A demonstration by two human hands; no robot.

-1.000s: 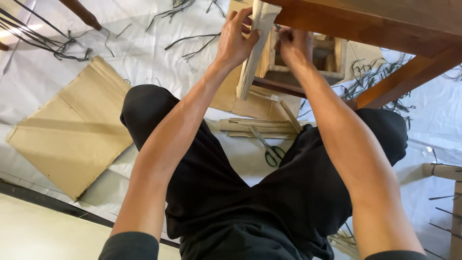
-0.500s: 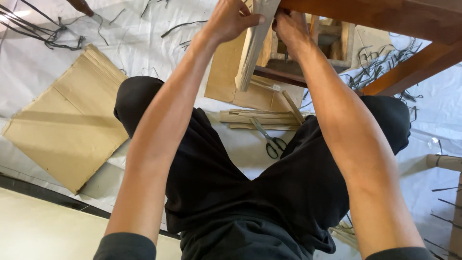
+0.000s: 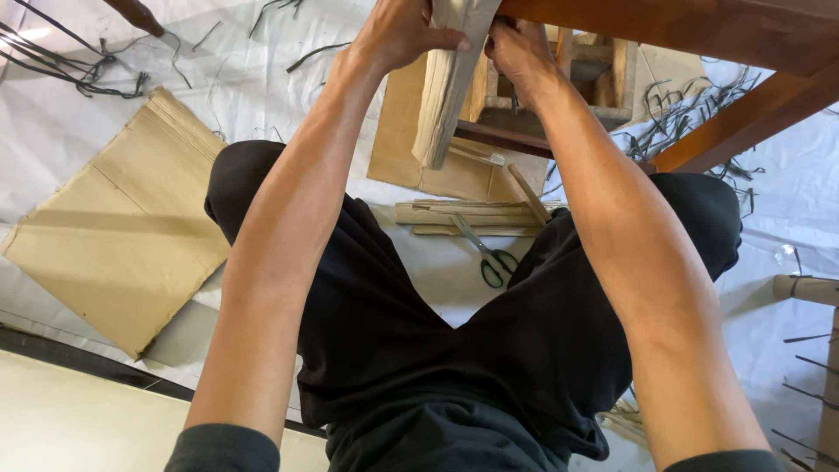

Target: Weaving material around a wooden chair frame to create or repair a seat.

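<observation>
Hands (image 3: 459, 35) grip pale bundle (image 3: 446, 96), seemingly hanging near-vertical.

Floor's covered with a white sheet (image 3: 262, 79). On it: a big flat cardboard (image 3: 122, 236) at left, scissors (image 3: 489, 255) between the knees beside a few wood strips (image 3: 472, 214), and dark scraps (image 3: 61, 65) scattered about (mostly up top).

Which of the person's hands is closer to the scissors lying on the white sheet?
Right, though only slightly. Both hands are raised well above the scissors, gripping a pale wooden slat. The right hand is almost directly above them; the left hand is farther off to the side.
</observation>
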